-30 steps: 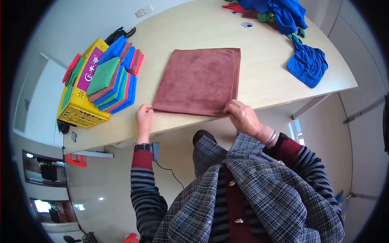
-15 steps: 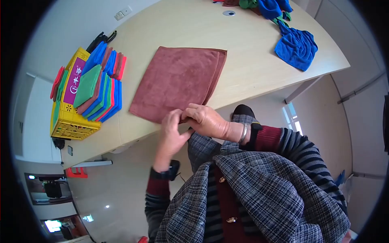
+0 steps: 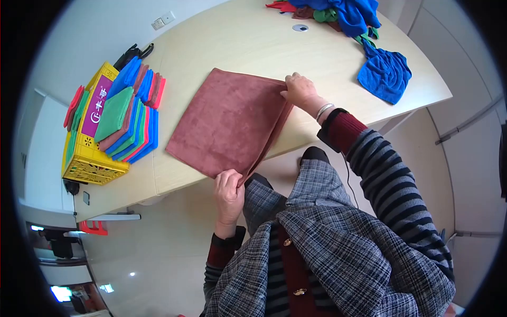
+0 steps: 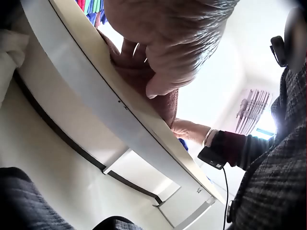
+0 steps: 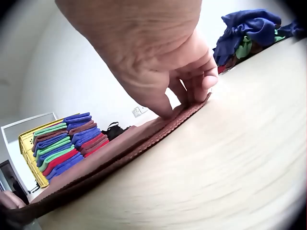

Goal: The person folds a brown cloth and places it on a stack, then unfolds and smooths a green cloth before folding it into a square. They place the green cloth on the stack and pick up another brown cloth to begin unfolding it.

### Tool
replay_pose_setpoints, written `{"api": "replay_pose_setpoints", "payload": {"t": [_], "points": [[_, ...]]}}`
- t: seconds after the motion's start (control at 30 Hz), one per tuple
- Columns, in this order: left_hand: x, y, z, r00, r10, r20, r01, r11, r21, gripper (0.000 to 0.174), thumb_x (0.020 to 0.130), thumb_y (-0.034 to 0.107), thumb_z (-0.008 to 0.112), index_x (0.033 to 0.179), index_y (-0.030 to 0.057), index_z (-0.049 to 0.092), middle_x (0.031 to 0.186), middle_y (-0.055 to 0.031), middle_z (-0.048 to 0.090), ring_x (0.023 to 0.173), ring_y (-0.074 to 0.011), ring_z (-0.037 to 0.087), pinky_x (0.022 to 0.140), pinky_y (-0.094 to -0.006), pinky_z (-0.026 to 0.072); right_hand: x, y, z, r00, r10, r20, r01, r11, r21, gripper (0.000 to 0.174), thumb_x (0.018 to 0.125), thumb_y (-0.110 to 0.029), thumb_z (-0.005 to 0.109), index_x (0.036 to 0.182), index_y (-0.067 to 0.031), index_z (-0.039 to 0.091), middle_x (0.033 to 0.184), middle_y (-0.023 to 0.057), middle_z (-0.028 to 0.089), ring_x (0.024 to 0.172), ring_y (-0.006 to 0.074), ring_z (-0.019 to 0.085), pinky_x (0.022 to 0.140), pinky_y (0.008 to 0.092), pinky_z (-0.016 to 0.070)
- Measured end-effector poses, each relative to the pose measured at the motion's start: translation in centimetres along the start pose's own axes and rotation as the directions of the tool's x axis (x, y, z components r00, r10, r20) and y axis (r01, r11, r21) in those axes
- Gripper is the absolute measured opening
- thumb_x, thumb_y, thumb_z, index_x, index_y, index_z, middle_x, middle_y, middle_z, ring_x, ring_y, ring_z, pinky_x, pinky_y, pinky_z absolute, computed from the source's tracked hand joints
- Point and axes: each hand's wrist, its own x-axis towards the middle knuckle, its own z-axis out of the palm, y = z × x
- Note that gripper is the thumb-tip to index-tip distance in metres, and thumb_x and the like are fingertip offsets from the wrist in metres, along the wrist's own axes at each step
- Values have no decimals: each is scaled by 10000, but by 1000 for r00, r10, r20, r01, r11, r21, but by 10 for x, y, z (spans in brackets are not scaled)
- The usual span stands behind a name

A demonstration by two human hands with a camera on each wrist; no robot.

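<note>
A brown cloth (image 3: 227,121), folded in layers, lies on the table with its near corner hanging a little over the front edge. My left hand (image 3: 229,194) pinches that near corner, thumb and fingers closed on the layered edge. At the far right corner, my right hand (image 3: 302,91) grips the cloth's edge between thumb and fingertips. The right wrist view shows the stitched, stacked edges of the cloth (image 5: 144,146) running under the right fingers (image 5: 194,88). Seen from below in the left wrist view, the left thumb (image 4: 160,86) presses against the cloth.
To the left stands a yellow crate (image 3: 100,169) with folded cloths (image 3: 132,127) in green, blue, brown and red stacked by it. A crumpled blue cloth (image 3: 385,75) lies at the right. Behind it is a heap of mixed cloths (image 3: 348,16). The table's front edge (image 3: 179,186) is close to me.
Both hands came together at the cloth's near corner, then the right hand moved away to the far right corner. The cloth has turned and its near corner has shifted toward me.
</note>
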Motion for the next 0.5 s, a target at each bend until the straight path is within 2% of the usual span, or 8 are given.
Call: {"api": "replay_pose_setpoints", "payload": {"t": [0.17,0.27,0.43,0.5], "points": [[-4,-4,1,1000,-10,18,10,1000,-15,234,709,-66,663,912,41,616,952,-100,621,913,-309,594,821,-411,483,12,-3,3,992,105,74,-108,993,39,310,799,-240,694,1024,-30,653,1027,188,678,983,376,659,860,451,532],[-2,-5,1,1000,2,20,-1,1000,-16,228,712,-61,660,913,41,618,953,-98,622,915,-309,594,825,-410,481,25,-8,-12,928,181,325,-242,957,159,290,829,-131,556,1060,4,667,1078,231,686,1049,365,658,913,436,521],[0,-5,-1,1000,-4,30,4,1000,5,229,710,-51,661,912,48,619,948,-94,623,918,-308,594,824,-406,477,35,-7,2,926,191,325,-288,916,280,290,826,-122,533,1050,0,672,1063,231,698,1036,369,664,917,434,517],[-1,-5,0,999,13,39,-14,1000,7,231,707,-47,664,911,53,620,946,-92,625,918,-308,594,821,-405,475,39,-2,14,944,141,297,-247,901,357,261,792,-137,579,1013,-30,670,1012,201,703,969,358,668,855,423,526]]}}
